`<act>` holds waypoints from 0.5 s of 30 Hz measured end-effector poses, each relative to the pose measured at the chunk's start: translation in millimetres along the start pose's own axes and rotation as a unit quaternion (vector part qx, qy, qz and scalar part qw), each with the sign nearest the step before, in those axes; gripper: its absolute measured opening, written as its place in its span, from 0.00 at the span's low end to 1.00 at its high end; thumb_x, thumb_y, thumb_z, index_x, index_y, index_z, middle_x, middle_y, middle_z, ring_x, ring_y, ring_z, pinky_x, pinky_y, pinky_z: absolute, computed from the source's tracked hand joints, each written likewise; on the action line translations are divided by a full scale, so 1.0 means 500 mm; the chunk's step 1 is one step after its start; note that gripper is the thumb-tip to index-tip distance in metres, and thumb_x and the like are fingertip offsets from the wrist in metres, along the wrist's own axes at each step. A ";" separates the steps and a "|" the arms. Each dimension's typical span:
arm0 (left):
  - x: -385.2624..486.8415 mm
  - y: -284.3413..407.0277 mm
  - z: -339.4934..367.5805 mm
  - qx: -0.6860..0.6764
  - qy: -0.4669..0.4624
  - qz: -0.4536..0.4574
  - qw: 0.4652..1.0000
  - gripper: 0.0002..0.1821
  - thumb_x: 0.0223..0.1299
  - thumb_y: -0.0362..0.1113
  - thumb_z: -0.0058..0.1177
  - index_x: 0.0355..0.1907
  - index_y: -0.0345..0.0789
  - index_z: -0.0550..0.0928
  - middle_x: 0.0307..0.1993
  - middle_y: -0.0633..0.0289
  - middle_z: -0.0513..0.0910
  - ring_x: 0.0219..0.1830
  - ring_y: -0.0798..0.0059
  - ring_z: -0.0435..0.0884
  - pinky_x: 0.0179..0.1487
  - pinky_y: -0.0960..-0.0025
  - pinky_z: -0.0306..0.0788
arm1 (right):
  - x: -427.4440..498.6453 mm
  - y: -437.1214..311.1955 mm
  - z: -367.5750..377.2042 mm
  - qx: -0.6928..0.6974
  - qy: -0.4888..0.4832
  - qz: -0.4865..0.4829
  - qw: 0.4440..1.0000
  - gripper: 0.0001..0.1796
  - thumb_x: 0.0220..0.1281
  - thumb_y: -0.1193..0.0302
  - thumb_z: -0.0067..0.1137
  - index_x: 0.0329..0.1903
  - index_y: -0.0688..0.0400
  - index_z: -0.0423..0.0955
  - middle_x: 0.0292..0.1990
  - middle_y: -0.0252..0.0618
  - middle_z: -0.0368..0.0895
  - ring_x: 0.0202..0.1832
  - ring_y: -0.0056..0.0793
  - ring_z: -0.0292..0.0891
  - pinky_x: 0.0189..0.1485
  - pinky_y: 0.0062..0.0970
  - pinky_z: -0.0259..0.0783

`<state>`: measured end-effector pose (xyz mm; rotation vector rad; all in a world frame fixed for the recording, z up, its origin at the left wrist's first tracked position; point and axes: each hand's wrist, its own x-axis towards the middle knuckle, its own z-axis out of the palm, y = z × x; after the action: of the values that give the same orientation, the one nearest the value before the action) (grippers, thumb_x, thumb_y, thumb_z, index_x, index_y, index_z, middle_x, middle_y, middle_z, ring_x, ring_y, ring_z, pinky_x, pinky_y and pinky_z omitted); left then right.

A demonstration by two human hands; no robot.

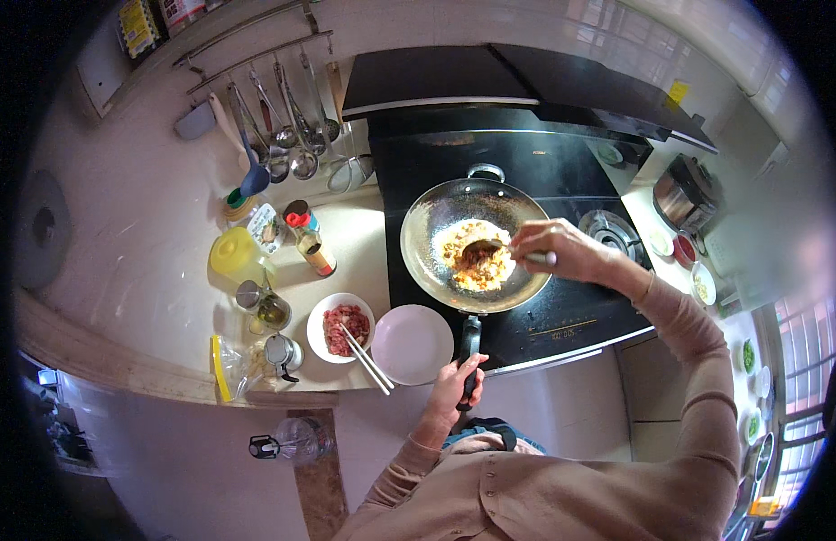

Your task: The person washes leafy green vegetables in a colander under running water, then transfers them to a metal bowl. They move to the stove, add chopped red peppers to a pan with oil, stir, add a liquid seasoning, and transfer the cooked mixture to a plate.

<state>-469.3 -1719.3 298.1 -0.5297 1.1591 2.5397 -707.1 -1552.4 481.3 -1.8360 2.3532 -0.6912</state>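
Note:
A steel wok sits over the left part of the black stovetop. My left hand grips its black handle from below. Inside the wok lies a chopped yellow and brown food mixture, brightly lit. My right hand, fingers curled, holds a ladle or spoon by its pale-ended handle, and its dark bowl rests in the food. Left of the wok handle is an empty pale plate. Beside that, a white bowl contains diced raw meat, with white chopsticks leaning across its rim.
Sauce bottles, a glass oil bottle, a yellow-lidded container and a glass jar crowd the left counter. Ladles and strainers hang behind. A second burner, a cooker pot and small bowls stand rightward.

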 end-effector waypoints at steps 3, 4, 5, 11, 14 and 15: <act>-0.002 -0.001 0.000 -0.017 -0.005 0.000 1.000 0.19 0.75 0.44 0.49 0.53 0.29 0.77 0.24 0.67 0.75 0.16 0.83 0.70 0.17 0.78 0.60 | -0.007 -0.010 0.015 0.015 0.002 0.003 1.000 0.08 0.62 0.72 0.63 0.41 0.63 0.84 0.41 0.44 0.84 0.44 0.36 0.83 0.48 0.32 0.79; -0.003 0.000 0.000 -0.021 -0.011 -0.001 1.000 0.19 0.75 0.44 0.49 0.53 0.29 0.77 0.24 0.67 0.75 0.16 0.83 0.70 0.17 0.78 0.60 | -0.006 -0.014 0.009 0.019 0.011 0.003 1.000 0.08 0.63 0.73 0.63 0.42 0.63 0.84 0.41 0.45 0.84 0.44 0.37 0.83 0.48 0.32 0.80; -0.005 0.000 0.000 -0.013 -0.005 -0.003 1.000 0.18 0.75 0.44 0.49 0.53 0.29 0.77 0.24 0.67 0.76 0.16 0.83 0.70 0.17 0.78 0.60 | -0.003 -0.017 0.000 0.019 0.028 0.032 0.999 0.08 0.63 0.73 0.63 0.42 0.63 0.84 0.42 0.45 0.84 0.45 0.37 0.83 0.48 0.32 0.80; -0.006 0.003 0.001 0.004 0.010 -0.008 1.000 0.18 0.74 0.44 0.49 0.53 0.30 0.77 0.25 0.67 0.76 0.17 0.83 0.71 0.17 0.78 0.60 | -0.055 -0.079 -0.092 0.035 -0.069 0.027 0.997 0.08 0.61 0.75 0.63 0.42 0.62 0.84 0.47 0.45 0.84 0.48 0.38 0.84 0.52 0.35 0.80; -0.004 0.003 -0.001 0.000 0.010 -0.012 1.000 0.19 0.74 0.44 0.50 0.53 0.30 0.77 0.25 0.67 0.76 0.17 0.83 0.71 0.17 0.78 0.60 | -0.067 -0.086 -0.081 0.052 -0.116 0.035 0.991 0.08 0.61 0.75 0.62 0.42 0.62 0.84 0.49 0.45 0.83 0.50 0.38 0.83 0.53 0.34 0.80; -0.004 0.003 -0.002 0.002 0.011 -0.014 1.000 0.18 0.74 0.44 0.50 0.53 0.30 0.77 0.25 0.67 0.76 0.17 0.83 0.71 0.17 0.78 0.60 | -0.062 -0.078 -0.070 0.041 -0.097 0.042 0.994 0.08 0.61 0.75 0.63 0.43 0.61 0.84 0.48 0.45 0.84 0.50 0.37 0.83 0.53 0.34 0.79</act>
<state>-468.2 -1721.2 299.4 -0.5704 1.1554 2.5134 -674.9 -1519.9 521.5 -1.6762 2.2296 -0.5640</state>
